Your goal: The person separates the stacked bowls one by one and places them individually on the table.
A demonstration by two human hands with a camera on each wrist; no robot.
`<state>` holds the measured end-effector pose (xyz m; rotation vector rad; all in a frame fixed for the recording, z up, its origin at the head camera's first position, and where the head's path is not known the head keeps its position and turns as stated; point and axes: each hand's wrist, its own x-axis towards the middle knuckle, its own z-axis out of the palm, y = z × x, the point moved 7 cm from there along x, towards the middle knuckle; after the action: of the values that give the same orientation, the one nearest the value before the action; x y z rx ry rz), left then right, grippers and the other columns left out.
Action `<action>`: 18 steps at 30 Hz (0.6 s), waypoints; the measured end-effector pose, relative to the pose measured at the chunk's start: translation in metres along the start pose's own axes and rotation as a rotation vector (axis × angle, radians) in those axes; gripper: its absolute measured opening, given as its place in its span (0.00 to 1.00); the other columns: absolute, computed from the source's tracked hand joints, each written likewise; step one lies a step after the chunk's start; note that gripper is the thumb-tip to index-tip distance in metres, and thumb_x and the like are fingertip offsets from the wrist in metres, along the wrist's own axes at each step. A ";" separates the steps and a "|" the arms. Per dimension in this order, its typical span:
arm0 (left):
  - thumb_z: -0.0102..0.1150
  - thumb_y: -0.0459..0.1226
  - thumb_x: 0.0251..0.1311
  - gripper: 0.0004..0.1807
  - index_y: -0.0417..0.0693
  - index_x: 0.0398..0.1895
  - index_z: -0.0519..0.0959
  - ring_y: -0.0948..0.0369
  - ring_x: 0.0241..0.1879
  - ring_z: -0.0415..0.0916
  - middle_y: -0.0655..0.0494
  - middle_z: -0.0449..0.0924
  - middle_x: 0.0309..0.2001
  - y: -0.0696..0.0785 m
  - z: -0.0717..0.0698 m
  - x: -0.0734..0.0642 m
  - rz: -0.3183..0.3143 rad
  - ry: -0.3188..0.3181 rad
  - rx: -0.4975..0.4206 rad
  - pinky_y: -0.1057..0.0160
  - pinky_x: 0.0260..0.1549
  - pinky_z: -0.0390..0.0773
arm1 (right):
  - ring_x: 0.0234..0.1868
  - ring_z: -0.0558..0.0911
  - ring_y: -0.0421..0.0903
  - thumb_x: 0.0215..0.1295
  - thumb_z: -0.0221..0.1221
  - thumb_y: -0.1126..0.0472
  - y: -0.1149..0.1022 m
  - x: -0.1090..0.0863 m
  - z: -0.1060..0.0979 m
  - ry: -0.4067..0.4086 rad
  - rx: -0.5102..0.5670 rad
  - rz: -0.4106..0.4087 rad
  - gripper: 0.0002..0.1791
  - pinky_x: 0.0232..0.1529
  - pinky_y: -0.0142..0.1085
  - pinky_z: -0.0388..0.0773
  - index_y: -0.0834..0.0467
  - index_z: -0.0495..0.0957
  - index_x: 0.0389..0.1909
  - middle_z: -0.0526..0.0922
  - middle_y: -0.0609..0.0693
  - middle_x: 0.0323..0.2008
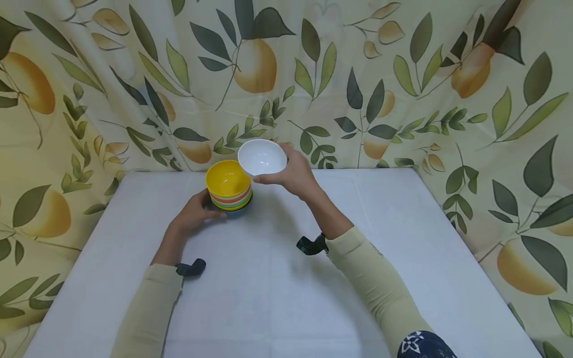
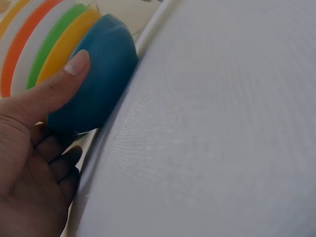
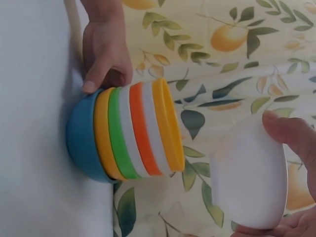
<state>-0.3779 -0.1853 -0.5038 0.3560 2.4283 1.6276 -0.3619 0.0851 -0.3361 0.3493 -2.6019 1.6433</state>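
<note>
A stack of nested bowls (image 3: 139,131) stands upright on the table, a blue bowl (image 2: 106,74) at the bottom. Above it show rims in yellow, green, white and orange, with a yellow bowl (image 1: 226,179) on top. My left hand (image 1: 192,214) grips the blue bowl at the stack's left side, thumb along its outer wall and fingers curled low behind it. Up and to the right of the stack, my right hand (image 1: 297,174) holds a white bowl (image 1: 261,155) by its right side. Its base faces the stack's opening, with a gap between in the right wrist view.
A white cloth covers the table (image 1: 277,288), and the stack stands near its back edge. Behind and at both sides hangs a curtain (image 1: 309,114) printed with fruit and leaves. A dark wrist camera (image 1: 312,245) sits at each sleeve cuff.
</note>
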 end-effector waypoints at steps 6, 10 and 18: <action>0.82 0.38 0.53 0.58 0.45 0.84 0.56 0.46 0.81 0.50 0.46 0.58 0.81 -0.001 -0.001 0.001 0.001 -0.001 0.028 0.42 0.80 0.48 | 0.60 0.77 0.55 0.45 0.86 0.54 0.008 0.000 -0.002 0.008 -0.010 0.015 0.52 0.58 0.48 0.84 0.58 0.71 0.71 0.78 0.53 0.64; 0.82 0.38 0.53 0.59 0.44 0.84 0.55 0.46 0.81 0.49 0.45 0.57 0.82 0.000 -0.001 0.002 -0.003 -0.009 0.035 0.41 0.80 0.47 | 0.60 0.77 0.55 0.44 0.86 0.54 0.015 -0.001 -0.003 0.008 -0.012 0.025 0.53 0.58 0.49 0.83 0.57 0.70 0.73 0.77 0.53 0.65; 0.82 0.38 0.53 0.60 0.46 0.85 0.54 0.46 0.82 0.49 0.46 0.56 0.82 0.001 -0.002 0.000 -0.020 -0.006 0.017 0.42 0.80 0.47 | 0.61 0.78 0.56 0.45 0.85 0.55 0.026 -0.003 -0.003 0.002 -0.033 0.056 0.54 0.59 0.49 0.83 0.60 0.69 0.74 0.78 0.54 0.65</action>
<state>-0.3781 -0.1871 -0.5020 0.3381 2.4345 1.5965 -0.3652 0.0991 -0.3579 0.2754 -2.6581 1.6140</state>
